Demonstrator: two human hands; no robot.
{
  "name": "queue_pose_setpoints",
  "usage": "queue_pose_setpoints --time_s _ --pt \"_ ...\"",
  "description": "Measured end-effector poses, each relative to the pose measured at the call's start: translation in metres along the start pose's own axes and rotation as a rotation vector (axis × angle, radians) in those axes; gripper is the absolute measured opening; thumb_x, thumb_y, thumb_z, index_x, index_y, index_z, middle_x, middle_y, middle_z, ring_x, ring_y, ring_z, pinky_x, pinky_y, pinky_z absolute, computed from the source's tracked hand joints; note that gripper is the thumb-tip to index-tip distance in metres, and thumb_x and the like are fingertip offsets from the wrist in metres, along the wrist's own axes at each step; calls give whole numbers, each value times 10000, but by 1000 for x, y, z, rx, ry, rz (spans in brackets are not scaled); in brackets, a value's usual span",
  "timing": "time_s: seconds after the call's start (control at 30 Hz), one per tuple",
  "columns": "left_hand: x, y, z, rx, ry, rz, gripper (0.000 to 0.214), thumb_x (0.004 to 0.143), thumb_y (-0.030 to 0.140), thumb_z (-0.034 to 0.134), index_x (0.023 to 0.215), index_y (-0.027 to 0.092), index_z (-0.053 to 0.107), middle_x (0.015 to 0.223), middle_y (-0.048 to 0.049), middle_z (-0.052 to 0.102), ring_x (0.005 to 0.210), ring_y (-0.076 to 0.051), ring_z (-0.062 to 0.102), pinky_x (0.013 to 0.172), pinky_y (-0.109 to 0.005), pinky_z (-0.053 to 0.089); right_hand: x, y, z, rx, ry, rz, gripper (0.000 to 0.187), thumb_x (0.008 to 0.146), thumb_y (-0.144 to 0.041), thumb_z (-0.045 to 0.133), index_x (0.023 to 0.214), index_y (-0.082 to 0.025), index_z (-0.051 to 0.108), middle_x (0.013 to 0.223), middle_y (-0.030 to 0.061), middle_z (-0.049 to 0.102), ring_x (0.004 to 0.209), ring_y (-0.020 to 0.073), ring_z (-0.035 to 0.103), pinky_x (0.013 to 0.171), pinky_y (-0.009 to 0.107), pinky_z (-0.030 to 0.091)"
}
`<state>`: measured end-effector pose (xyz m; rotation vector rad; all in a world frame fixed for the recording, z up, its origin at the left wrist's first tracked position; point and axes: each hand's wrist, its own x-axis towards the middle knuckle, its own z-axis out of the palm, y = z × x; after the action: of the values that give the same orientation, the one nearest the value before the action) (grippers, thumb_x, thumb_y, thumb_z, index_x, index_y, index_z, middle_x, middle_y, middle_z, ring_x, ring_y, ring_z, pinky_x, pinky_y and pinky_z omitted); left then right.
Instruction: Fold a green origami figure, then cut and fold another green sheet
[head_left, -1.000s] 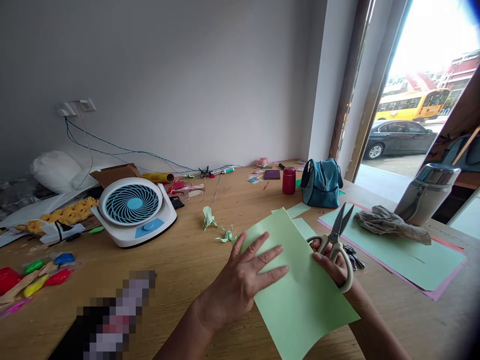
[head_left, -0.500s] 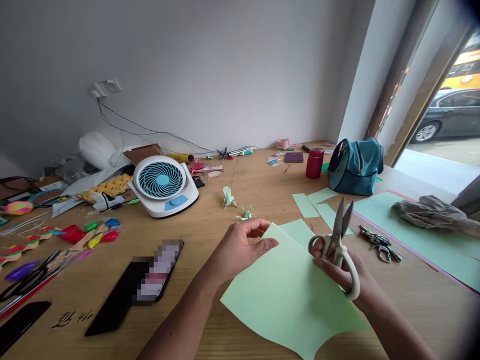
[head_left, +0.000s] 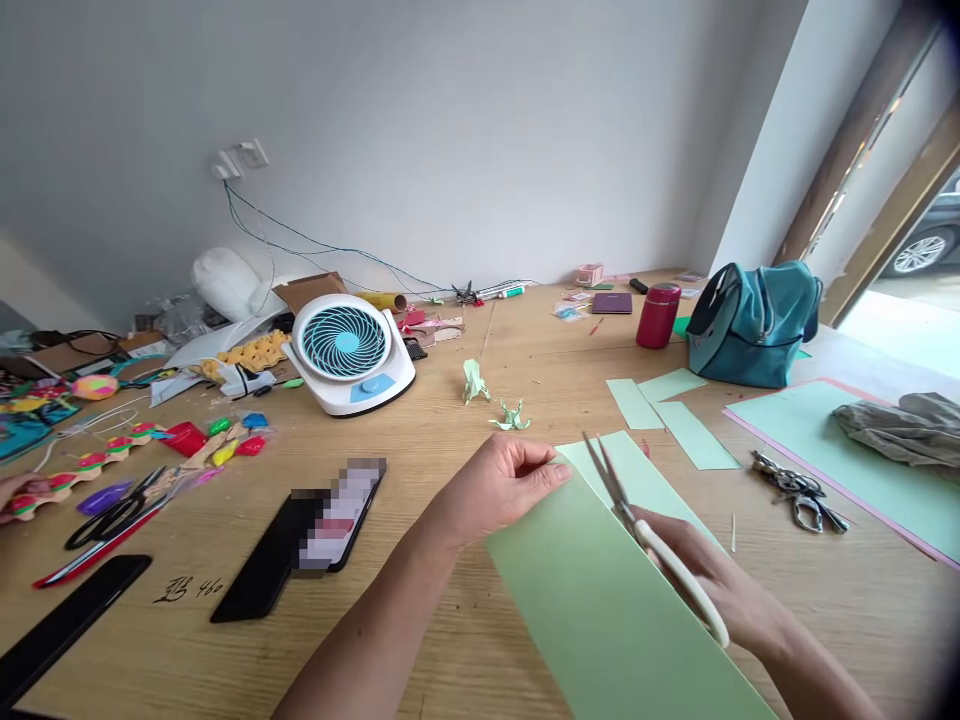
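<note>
Between the thumb and fingers of my left hand [head_left: 504,492] is the top corner of a light green paper sheet [head_left: 592,590], which slopes down toward me. My right hand [head_left: 694,565] grips scissors [head_left: 679,585] with pale handles, partly hidden behind the sheet's right edge. Their blades [head_left: 609,475] are slightly apart and point up and left, beside that edge. Another green sheet [head_left: 660,480] lies flat on the table behind the scissors. Just beyond my left hand are two small folded green paper figures, one standing [head_left: 473,382] and one low and spread out [head_left: 511,415].
Green paper strips [head_left: 694,435], keys [head_left: 802,490], a teal bag [head_left: 754,325] and a red flask [head_left: 658,315] are on the right. Leftward are a white fan [head_left: 349,355], phones [head_left: 300,540] and black scissors [head_left: 116,515]. Another person's hand [head_left: 15,490] shows at the left edge.
The scissors have tilted from upright to the left, to the sheet's edge. The held sheet has swung steeper and hangs straighter. The view has shifted left; another person's hand now shows.
</note>
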<state>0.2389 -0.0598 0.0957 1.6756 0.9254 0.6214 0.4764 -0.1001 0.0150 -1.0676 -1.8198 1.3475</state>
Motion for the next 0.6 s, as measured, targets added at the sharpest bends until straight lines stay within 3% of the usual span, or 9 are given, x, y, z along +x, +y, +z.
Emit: queue_pose_setpoints --time_s 0.2,0.6 --pt "2 -4 0 152 88 35 435 924 379 497 613 193 257 631 50 198 570 -86 196 511 -265 156 -3 -17 15 -26 -123 47 422 943 -557 383 724 -198 419 713 -14 410 673 140 338 551 244 294" --pt "5 -8 0 233 89 -16 404 903 360 467 605 203 246 597 53 186 530 -90 177 485 -280 139 -3 0 24 -101 -48 9 336 939 -403 427 686 -199 344 690 -30 368 651 123 299 556 247 267"
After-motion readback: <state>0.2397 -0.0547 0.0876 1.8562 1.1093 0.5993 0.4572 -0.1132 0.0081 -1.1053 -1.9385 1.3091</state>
